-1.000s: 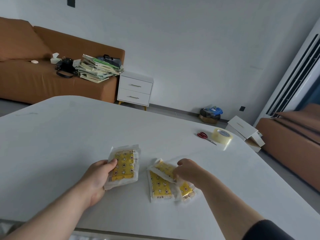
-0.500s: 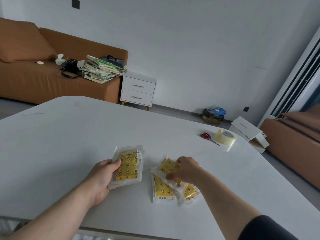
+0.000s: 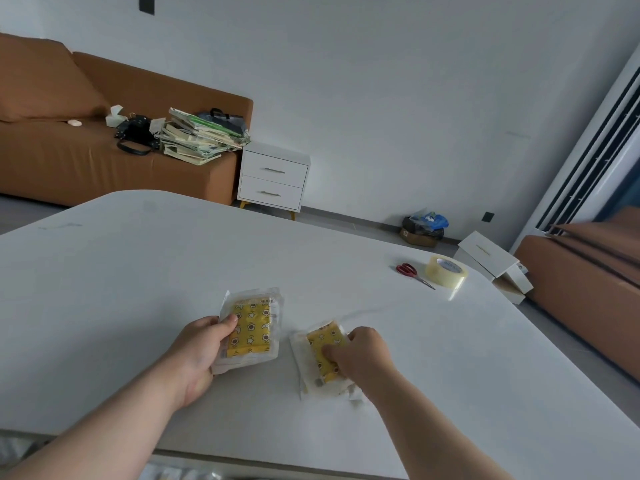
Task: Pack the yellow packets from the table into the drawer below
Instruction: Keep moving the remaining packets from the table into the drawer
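Red scissors (image 3: 412,273) lie beside tape roll (image 3: 446,271), well apart from yellow packets (image 3: 251,327).

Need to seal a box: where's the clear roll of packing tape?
Head view: the clear tape roll sits far right on the white table, beside the red-handled scissors.

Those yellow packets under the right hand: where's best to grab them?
Probably the long right edge of the pile, coming from above: it lies flat on the table, so fingers slide under the thin clear border, thumb pressing on top.
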Available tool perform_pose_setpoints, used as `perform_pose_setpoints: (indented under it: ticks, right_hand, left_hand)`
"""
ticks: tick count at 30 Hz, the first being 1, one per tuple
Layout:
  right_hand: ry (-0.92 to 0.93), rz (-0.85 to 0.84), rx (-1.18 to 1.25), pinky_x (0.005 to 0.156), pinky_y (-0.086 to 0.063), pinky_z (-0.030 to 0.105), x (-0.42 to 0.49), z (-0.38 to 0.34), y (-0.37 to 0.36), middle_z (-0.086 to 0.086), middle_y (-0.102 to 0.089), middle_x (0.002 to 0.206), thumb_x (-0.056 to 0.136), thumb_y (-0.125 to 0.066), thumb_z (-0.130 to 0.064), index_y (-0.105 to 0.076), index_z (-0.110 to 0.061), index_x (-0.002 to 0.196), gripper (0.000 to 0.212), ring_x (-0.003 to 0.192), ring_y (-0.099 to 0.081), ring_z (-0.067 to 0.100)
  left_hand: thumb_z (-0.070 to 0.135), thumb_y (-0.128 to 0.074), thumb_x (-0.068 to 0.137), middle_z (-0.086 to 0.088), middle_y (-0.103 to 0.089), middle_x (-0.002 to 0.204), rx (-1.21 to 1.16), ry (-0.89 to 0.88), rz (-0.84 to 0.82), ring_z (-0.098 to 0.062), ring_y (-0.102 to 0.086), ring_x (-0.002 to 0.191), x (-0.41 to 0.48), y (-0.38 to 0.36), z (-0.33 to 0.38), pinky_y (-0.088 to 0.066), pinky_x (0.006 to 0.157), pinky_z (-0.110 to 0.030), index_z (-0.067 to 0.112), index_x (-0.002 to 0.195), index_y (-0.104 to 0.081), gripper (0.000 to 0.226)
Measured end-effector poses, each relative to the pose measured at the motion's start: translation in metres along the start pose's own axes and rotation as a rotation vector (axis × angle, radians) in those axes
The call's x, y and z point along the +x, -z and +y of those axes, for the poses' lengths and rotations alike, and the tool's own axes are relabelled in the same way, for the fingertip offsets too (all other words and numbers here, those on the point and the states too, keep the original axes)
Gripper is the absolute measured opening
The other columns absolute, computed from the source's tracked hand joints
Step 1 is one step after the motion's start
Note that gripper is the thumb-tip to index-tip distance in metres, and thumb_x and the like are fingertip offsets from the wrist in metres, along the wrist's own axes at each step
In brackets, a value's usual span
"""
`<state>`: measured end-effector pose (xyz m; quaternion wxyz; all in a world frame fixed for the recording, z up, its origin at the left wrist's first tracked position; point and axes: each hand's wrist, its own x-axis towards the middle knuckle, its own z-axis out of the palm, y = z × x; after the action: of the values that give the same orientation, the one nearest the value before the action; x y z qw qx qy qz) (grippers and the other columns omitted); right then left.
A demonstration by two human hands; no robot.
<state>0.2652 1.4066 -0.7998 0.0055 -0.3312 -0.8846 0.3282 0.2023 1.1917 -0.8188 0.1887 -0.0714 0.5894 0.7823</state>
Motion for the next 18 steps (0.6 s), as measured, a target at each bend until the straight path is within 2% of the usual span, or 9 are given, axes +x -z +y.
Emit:
perform_pose_setpoints:
  ticks: [2,3,5,7,9,13,16,18]
  right_hand:
    - [0.008,0.013,-0.113,0.048,-0.038,0.022,-0.004,-0.003,-0.004,0.0,-0.056,0.076,0.074,-0.065,-0.037,-0.05,-0.014,0.076,0.028,0.067,-0.057,0.02]
    - [0.019,0.008,-0.184,0.055,-0.041,0.023,-0.006,-0.005,-0.006,0.0,-0.057,0.084,0.073,-0.063,-0.041,-0.052,-0.015,0.081,0.029,0.079,-0.059,0.021]
    - [0.03,-0.011,-0.305,0.082,-0.046,0.027,-0.008,-0.008,-0.01,0.006,-0.057,0.113,0.071,-0.062,-0.048,-0.055,-0.014,0.108,0.051,0.109,-0.054,0.024]
    - [0.022,-0.009,-0.374,0.099,-0.039,0.03,-0.01,-0.01,-0.012,0.01,-0.05,0.129,0.07,-0.064,-0.052,-0.049,-0.013,0.127,0.071,0.123,-0.045,0.027]
    - [0.014,-0.02,-0.398,0.101,-0.04,0.031,-0.011,-0.011,-0.011,0.009,-0.051,0.129,0.07,-0.065,-0.05,-0.05,-0.014,0.127,0.07,0.123,-0.045,0.027]
    - [0.0,-0.074,-0.363,0.09,-0.05,0.031,-0.009,-0.011,-0.013,0.002,-0.058,0.111,0.061,-0.072,-0.047,-0.055,-0.017,0.109,0.059,0.109,-0.057,0.025]
    - [-0.008,-0.101,-0.339,0.095,-0.05,0.037,-0.009,-0.01,-0.012,0.004,-0.053,0.117,0.057,-0.074,-0.049,-0.05,-0.016,0.119,0.074,0.112,-0.053,0.027]
    - [0.028,-0.094,-0.349,0.094,-0.049,0.037,-0.01,-0.007,-0.011,0.004,-0.051,0.118,0.058,-0.074,-0.047,-0.047,-0.017,0.119,0.073,0.114,-0.049,0.027]
  left_hand:
    - [0.012,-0.052,0.097,-0.016,-0.072,0.08,0.008,-0.003,-0.004,-0.028,-0.068,0.071,0.0,0.0,0.0,-0.053,0.07,-0.04,-0.001,0.094,-0.06,0.015]
    - [0.012,-0.051,0.097,-0.016,-0.072,0.079,0.008,-0.002,-0.006,-0.029,-0.068,0.072,0.0,0.001,0.0,-0.053,0.071,-0.04,-0.001,0.094,-0.06,0.015]
    - [0.012,-0.051,0.097,-0.015,-0.072,0.076,0.005,0.002,-0.009,-0.03,-0.067,0.074,0.0,0.001,0.0,-0.053,0.069,-0.04,0.0,0.094,-0.06,0.016]
    - [0.012,-0.051,0.097,-0.014,-0.073,0.073,0.005,0.001,-0.01,-0.029,-0.067,0.073,0.0,0.0,0.001,-0.052,0.066,-0.038,0.0,0.092,-0.06,0.016]
    - [0.012,-0.051,0.097,-0.013,-0.073,0.071,0.002,-0.003,-0.014,-0.029,-0.067,0.071,0.0,0.0,0.0,-0.052,0.066,-0.038,0.0,0.092,-0.06,0.015]
    - [0.011,-0.051,0.097,-0.012,-0.073,0.07,0.004,-0.011,-0.016,-0.027,-0.069,0.063,0.0,0.001,0.0,-0.052,0.065,-0.037,0.0,0.093,-0.06,0.015]
    - [0.011,-0.051,0.097,-0.011,-0.073,0.068,0.001,-0.014,-0.028,-0.024,-0.07,0.056,0.0,0.0,0.0,-0.052,0.063,-0.036,0.0,0.093,-0.059,0.015]
    - [0.012,-0.052,0.097,-0.011,-0.074,0.068,0.003,-0.02,-0.025,-0.024,-0.07,0.057,0.002,0.001,-0.001,-0.053,0.065,-0.038,0.0,0.093,-0.06,0.015]
